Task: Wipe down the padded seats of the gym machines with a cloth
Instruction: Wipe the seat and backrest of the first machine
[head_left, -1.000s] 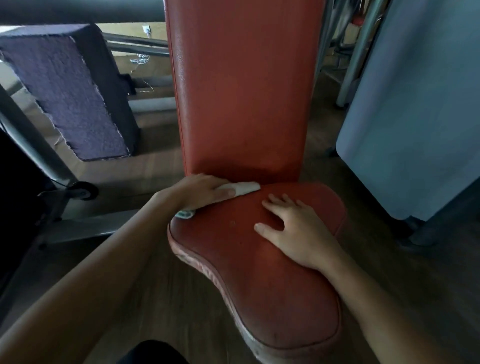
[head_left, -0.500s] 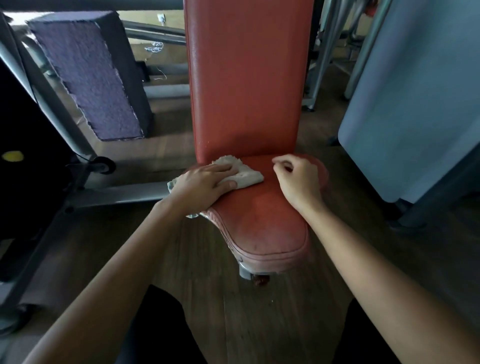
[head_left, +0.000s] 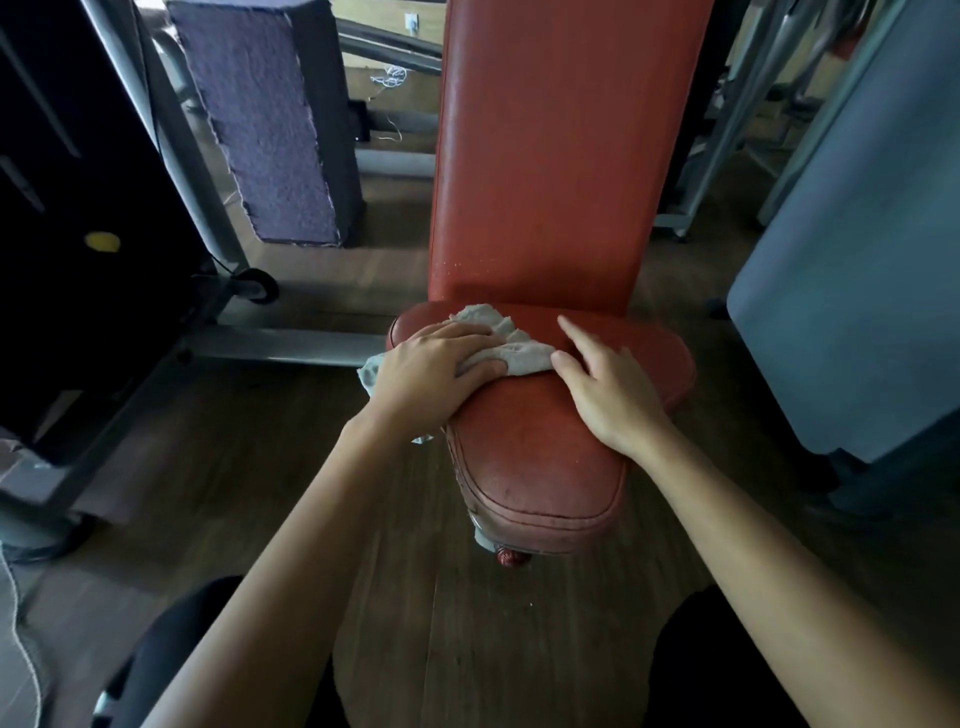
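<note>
Left hand (head_left: 431, 364) is palm-down on the cloth (head_left: 511, 345), fingers (head_left: 467, 338) straight and pressed close together, thumb alongside, pinning the cloth flat to the seat pad (head_left: 540, 457). No pinch and no curl around it.

The cloth is off-white and crumpled. It sits at the back left of the red seat pad, just in front of the backrest (head_left: 561, 145). One corner hangs off the pad's left edge below the wrist, and the bunched part sticks out past the fingertips toward the pad's middle.

Right hand (head_left: 608, 384) is also palm-down, on the right half of the pad. Its fingers (head_left: 571, 332) are straight and spread, index pointing at the backrest base. The thumb tip is at the cloth's right edge; cannot tell whether it touches.

The backrest is red, upright and narrow, with pale specks low on its left side. The pad narrows toward the camera, with stitched piping round the rim and a small red knob (head_left: 511, 557) under the front edge.

Around it:
- wooden floor (head_left: 270, 467)
- grey steel frame rail (head_left: 280, 345) left of the seat
- black machine housing (head_left: 78, 208) with a yellow dot (head_left: 102, 241) far left
- purple carpeted block (head_left: 275, 119) behind left
- blue-grey panel (head_left: 857, 260) right
- dark-clad knees (head_left: 727, 670) at the bottom edge
</note>
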